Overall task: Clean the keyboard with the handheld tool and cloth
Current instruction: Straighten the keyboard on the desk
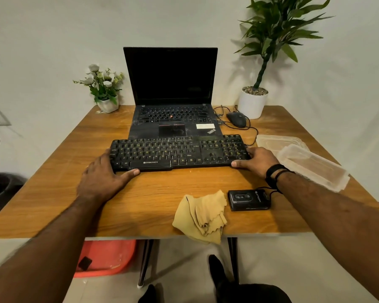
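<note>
A dusty black keyboard lies across the middle of the wooden table, just in front of the laptop. My left hand grips its left end, thumb along the front edge. My right hand grips its right end, thumb at the front corner. A crumpled yellow cloth lies at the table's near edge, partly hanging over it. Right of the cloth sits the black handheld tool with a thin cord.
An open laptop stands behind the keyboard, with a black mouse and cables to its right. Two clear plastic containers lie at the right edge. A flower pot and a white plant pot stand at the back corners.
</note>
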